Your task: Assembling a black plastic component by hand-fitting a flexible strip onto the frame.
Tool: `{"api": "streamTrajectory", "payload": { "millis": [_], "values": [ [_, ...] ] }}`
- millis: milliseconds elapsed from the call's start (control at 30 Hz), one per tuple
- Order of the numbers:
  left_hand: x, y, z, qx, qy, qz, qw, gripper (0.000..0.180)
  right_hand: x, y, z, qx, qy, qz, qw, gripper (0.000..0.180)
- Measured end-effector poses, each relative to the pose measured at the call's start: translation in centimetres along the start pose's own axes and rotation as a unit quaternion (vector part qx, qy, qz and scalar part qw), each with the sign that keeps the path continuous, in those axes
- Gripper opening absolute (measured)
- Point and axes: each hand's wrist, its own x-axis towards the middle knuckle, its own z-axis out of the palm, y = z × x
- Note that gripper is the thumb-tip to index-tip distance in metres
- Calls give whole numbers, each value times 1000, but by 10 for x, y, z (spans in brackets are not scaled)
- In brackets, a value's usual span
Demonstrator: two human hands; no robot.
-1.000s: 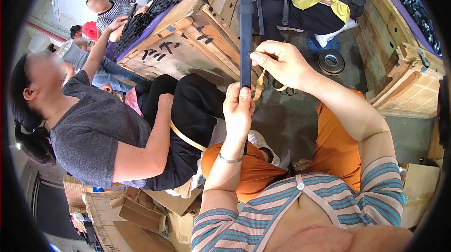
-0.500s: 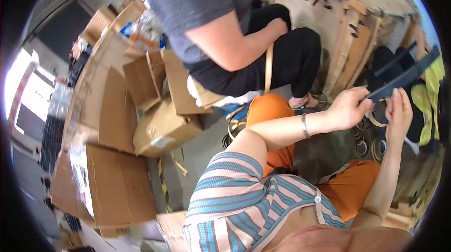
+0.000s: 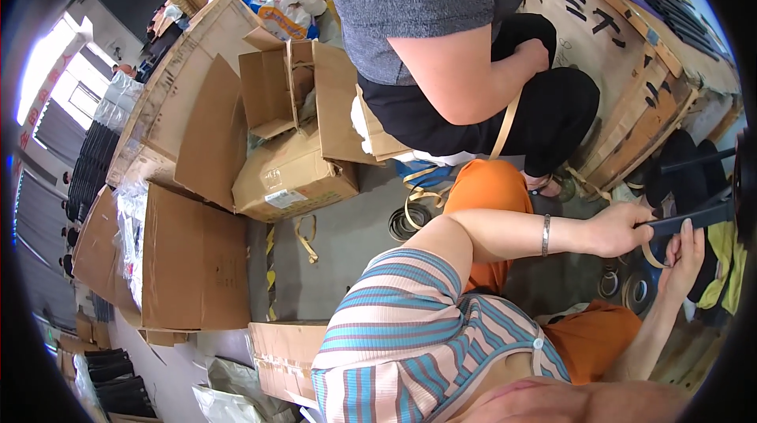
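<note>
My left hand, at the end of the arm with the bracelet, is closed around the near end of a long, flat, dark bar. The bar reaches away to the right, toward the rim of the picture. Below it my right hand is raised, its fingers together and their tips against the bar's lower edge. A narrow tan strip curves down from the bar and meets the right hand near its thumb. Part of that grip is hidden.
A seated person in a grey shirt is ahead of me, a tan strap across one leg. Open cardboard boxes stand to the left. A wooden crate is at the far right. Tape rolls lie on the floor near my knees.
The view has shifted, so the surroundings sit further right. The dark bar has gone from slanting upward to nearly level. My left hand still grips its near end.
</note>
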Motion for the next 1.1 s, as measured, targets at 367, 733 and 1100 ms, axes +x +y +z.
{"api": "streamTrajectory", "payload": {
  "millis": [367,733,1100],
  "values": [
    [-20,-19,0,174,90,69,978,46,-9,5,14,-13,2,11,1000,13],
    [-1,-8,-28,-124,4,-62,990,12,-13,-23,32,-212,-10,-111,971,19],
    [2,-3,-21,-195,-94,-18,976,20,-38,-42,9,-195,1,-138,971,18]
  ]
}}
